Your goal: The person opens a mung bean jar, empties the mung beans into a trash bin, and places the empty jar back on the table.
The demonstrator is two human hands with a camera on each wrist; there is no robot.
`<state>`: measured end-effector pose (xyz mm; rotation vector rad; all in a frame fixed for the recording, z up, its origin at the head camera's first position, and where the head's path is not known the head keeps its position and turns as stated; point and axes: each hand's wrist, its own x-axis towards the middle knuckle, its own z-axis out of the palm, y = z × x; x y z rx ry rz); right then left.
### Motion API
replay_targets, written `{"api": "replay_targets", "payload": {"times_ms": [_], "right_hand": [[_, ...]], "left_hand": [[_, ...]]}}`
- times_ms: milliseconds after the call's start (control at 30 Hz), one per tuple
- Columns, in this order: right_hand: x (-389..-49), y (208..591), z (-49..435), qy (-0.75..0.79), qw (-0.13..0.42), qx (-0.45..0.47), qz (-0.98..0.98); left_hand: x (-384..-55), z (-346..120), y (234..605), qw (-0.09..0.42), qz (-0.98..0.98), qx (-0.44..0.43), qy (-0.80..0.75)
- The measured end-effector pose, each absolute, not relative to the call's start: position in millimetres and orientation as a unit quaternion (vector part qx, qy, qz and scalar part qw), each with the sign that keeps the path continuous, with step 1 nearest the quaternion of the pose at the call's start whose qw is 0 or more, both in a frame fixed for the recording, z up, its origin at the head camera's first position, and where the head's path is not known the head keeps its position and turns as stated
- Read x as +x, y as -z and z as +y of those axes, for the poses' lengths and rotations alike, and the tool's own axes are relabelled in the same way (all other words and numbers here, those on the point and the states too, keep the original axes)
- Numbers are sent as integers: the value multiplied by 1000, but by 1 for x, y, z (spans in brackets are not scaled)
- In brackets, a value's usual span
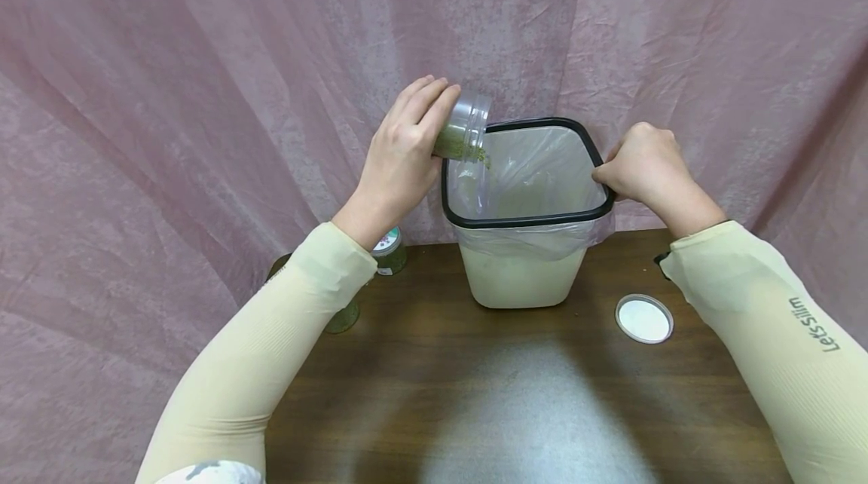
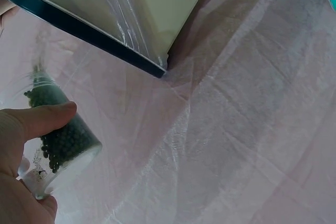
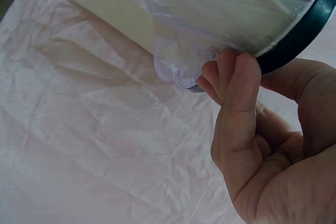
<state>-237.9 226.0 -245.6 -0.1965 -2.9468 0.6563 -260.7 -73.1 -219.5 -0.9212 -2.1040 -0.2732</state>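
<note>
My left hand grips a clear plastic jar tipped on its side, its mouth towards the bin. Small green beans lie along the jar's lower wall, and some spill from the mouth over the bin's left rim. The cream trash bin has a black rim and a clear plastic liner folded over it. At the bin's right side my right hand pinches the rim; in the right wrist view its fingers curl over the rim and liner.
A round lid with a white inside lies right of the bin on the brown wooden table. Left of the bin, partly behind my left arm, stand a lidded jar of green contents and another green-filled jar. A pink curtain hangs behind.
</note>
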Motion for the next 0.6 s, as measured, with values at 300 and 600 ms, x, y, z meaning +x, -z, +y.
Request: {"api": "replay_targets", "payload": {"times_ms": [300,600], "right_hand": [[-238,245,226,-214,58,-63,-973],[-237,245,225,-213,57,-64,-973]], "left_hand": [[-260,-74,219,403,-832,-365,109],[-261,-74,220,405,-832,-365,103]]}}
